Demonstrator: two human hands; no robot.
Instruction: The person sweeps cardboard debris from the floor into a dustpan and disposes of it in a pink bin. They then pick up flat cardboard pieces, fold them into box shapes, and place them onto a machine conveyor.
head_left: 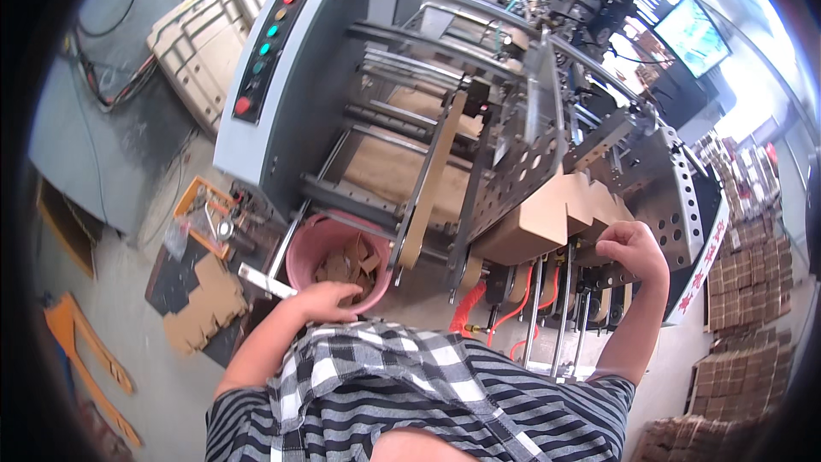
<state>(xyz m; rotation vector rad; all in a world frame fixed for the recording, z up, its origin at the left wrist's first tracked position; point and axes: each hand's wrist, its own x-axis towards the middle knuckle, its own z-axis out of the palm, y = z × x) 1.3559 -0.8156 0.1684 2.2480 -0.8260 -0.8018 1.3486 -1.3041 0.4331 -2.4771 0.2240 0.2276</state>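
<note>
My left hand [331, 300] lies at the near rim of a pink bucket [297, 258], its fingers stretched loosely over the edge. Brown cardboard scraps [344, 262] fill the bottom of that bucket. On the right, my right hand [631, 248] is raised with its fingers curled in, and I see nothing in it. Just left of it, a row of folded brown cardboard box blanks [532, 224] rests in the machine's outlet, between perforated metal side plates [676, 197]. Whether the right fingers touch the nearest cardboard, I cannot tell.
A grey machine [299, 77] with lit buttons [272, 32] rises ahead. Red coiled air hose [466, 308] and metal rods hang below its outlet. A flat cardboard piece [205, 304] and an orange tool tray [205, 205] lie left. Cardboard stacks [748, 282] line the right; a yellow pallet-truck [81, 351] stands lower left.
</note>
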